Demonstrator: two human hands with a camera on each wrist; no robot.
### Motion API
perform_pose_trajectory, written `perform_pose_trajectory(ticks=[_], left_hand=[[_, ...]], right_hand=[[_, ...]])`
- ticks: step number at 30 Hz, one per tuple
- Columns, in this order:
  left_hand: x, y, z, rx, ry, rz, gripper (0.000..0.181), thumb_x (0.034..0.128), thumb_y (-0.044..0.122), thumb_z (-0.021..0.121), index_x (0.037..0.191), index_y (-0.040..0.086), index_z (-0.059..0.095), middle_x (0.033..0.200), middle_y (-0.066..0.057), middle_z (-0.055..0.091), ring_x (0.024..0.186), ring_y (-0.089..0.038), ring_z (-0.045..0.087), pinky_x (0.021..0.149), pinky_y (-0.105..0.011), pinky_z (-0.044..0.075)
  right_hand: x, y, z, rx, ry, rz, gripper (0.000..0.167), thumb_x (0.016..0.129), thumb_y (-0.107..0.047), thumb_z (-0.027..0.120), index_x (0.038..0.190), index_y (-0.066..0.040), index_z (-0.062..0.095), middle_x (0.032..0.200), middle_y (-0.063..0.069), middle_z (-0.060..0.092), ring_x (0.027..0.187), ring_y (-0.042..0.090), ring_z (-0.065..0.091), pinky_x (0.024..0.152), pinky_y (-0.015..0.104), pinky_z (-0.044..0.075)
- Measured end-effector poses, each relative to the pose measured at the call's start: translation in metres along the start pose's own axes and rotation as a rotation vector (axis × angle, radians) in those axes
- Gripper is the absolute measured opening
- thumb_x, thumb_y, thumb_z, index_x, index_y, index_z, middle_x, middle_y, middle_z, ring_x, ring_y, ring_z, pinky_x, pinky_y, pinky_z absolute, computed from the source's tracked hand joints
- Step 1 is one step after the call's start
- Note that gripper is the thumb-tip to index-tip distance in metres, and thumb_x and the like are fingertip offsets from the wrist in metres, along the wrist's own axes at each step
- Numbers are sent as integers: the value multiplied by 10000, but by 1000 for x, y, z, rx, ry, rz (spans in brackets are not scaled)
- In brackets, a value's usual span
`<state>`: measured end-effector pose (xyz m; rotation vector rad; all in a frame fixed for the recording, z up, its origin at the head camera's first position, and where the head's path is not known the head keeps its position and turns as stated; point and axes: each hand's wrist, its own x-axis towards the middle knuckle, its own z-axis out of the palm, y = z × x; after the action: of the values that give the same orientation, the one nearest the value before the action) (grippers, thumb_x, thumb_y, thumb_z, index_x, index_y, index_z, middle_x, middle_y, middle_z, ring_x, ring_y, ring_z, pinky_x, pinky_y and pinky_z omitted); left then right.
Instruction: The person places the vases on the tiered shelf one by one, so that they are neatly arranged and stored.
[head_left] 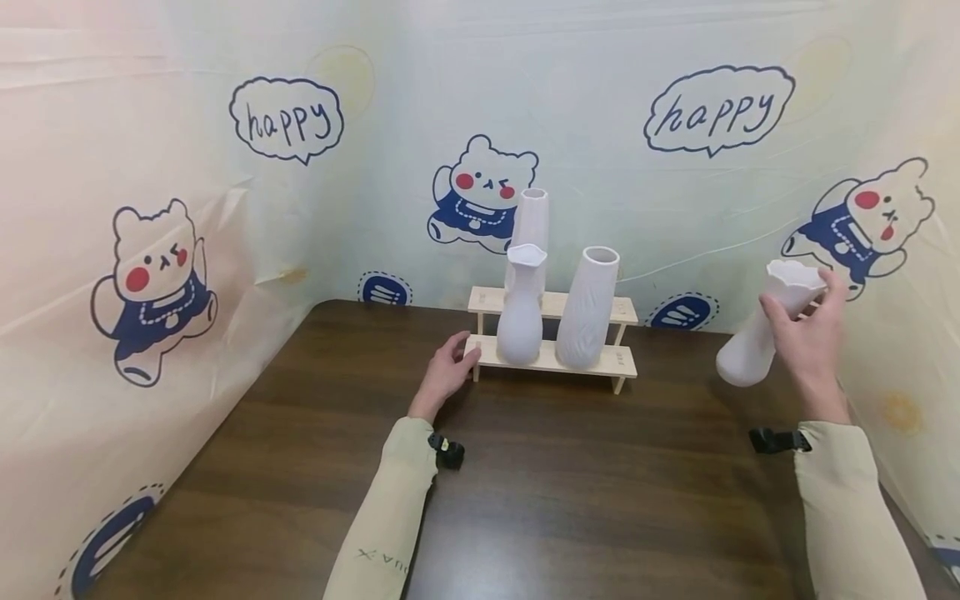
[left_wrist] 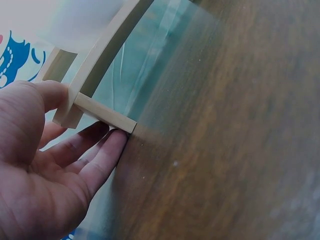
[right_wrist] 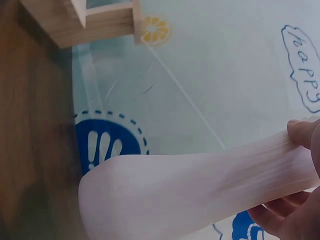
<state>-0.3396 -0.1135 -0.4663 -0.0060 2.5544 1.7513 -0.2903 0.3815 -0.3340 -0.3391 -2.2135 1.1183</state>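
My right hand (head_left: 813, 333) grips a white vase (head_left: 750, 350) with a wavy rim just below its mouth. The vase leans, its rounded base pointing down and left, to the right of a two-tier wooden stand (head_left: 551, 358). In the right wrist view, its wide smooth body (right_wrist: 150, 195) narrows toward the fingers. My left hand (head_left: 446, 373) holds the left end of the stand's lower shelf. The left wrist view shows the thumb against the shelf end and fingers by the wooden leg (left_wrist: 106, 113). On the lower shelf stand a wavy-rimmed vase (head_left: 520, 325) and a textured vase (head_left: 587, 312).
A taller white vase (head_left: 534, 212) stands on the upper shelf at the left, partly hidden by the one in front. The stand sits near the back of a dark wooden table (head_left: 570, 500). Printed cloth (head_left: 600, 50) surrounds the table's back and sides.
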Motion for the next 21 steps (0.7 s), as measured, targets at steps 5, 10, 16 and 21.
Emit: perform_pose_trajectory(ticks=[5, 10, 16, 21], left_hand=[[-1, 0, 1, 3, 6, 4, 596, 971, 405, 591, 1497, 215, 386, 1426, -164, 532, 1242, -305, 587, 969, -446, 542], [-2, 0, 1, 9, 18, 21, 579, 980, 382, 581, 1496, 203, 389, 1429, -172, 529, 1243, -311, 586, 971, -451, 540], [-1, 1, 2, 8, 11, 19, 580, 982, 384, 580, 1497, 199, 387, 1423, -174, 535, 1237, -306, 591, 968, -444, 543], [-1, 1, 2, 8, 9, 8, 584, 981, 393, 577, 1499, 206, 383, 1429, -168, 530, 1236, -304, 592, 972, -446, 541]], right_hand=[[-1, -15, -1, 20, -37, -17, 730, 917, -333, 646, 1485, -421, 197, 1464, 128, 431, 1107, 248, 530, 680, 143, 494], [0, -31, 2, 23, -37, -68, 729, 911, -345, 659, 1478, -434, 210, 1447, 86, 445, 1065, 193, 537, 793, 277, 565], [-2, -45, 7, 39, -24, -111, 720, 900, -322, 678, 1472, -410, 249, 1454, 44, 456, 1030, 157, 547, 944, 532, 533], [-2, -59, 11, 49, -52, -126, 718, 904, -338, 672, 1480, -378, 246, 1432, 84, 471, 1043, 170, 549, 946, 552, 527]])
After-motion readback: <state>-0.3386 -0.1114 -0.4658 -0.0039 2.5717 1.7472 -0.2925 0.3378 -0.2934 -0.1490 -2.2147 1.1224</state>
